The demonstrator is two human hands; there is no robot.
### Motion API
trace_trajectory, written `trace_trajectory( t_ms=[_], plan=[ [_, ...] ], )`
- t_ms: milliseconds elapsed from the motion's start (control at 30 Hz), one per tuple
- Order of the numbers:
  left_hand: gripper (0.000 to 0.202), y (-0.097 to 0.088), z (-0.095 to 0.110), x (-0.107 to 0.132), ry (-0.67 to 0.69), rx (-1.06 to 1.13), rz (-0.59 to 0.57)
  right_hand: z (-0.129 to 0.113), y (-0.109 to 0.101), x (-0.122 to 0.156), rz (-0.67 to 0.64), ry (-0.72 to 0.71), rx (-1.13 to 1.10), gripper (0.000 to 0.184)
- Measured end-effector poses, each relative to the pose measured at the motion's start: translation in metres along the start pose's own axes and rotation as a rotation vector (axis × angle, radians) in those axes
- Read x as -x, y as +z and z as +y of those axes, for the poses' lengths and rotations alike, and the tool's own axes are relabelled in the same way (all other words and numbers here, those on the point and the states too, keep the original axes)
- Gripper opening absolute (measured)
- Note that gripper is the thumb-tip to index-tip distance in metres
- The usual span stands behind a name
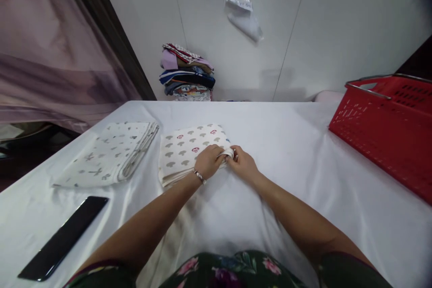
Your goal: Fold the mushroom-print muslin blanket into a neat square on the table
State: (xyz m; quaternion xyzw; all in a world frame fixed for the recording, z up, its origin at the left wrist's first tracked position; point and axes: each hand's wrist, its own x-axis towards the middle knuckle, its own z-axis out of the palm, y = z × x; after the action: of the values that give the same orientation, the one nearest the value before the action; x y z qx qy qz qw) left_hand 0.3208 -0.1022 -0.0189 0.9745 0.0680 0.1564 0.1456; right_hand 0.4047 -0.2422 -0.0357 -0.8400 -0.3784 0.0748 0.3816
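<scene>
A folded white cloth [184,150] printed with grey mushroom shapes and a few red marks lies on the white-covered table. At its right edge, my left hand [209,160] pinches the folded layers, a bracelet on its wrist. From the other side my right hand [242,162] grips the same corner, where the cloth curls up between the fingers of both hands. Left of it rests a second folded white cloth [111,153] with small dark prints, its stacked layers facing right; neither hand touches it.
A black phone-like slab [64,238] lies at the table's front left. On the right stands a red plastic basket [388,126] with metal handles. Beyond the table's far edge is a pile of folded clothes [187,74]; a plastic bag [245,18] lies farther back. A pinkish curtain [43,45] hangs at left.
</scene>
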Motion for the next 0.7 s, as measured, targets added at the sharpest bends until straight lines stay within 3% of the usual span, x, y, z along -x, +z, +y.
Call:
trace_trajectory(
  t_ms=[233,367,500,700],
  plan=[
    [0.019,0.001,-0.001,0.002,0.129,-0.214,-0.045,0.007,-0.001,-0.003,0.036,-0.054,0.172,0.032],
    [0.025,-0.001,-0.005,0.008,0.081,-0.284,-0.049,0.009,-0.002,-0.003,-0.019,-0.042,0.287,0.035],
    [0.029,-0.005,-0.016,0.021,0.069,-0.262,0.001,0.01,-0.002,0.0,-0.044,-0.046,0.339,0.038],
    [0.025,-0.008,-0.027,0.037,0.097,-0.106,0.106,0.016,-0.005,0.006,0.025,-0.162,0.215,0.031]
  ],
)
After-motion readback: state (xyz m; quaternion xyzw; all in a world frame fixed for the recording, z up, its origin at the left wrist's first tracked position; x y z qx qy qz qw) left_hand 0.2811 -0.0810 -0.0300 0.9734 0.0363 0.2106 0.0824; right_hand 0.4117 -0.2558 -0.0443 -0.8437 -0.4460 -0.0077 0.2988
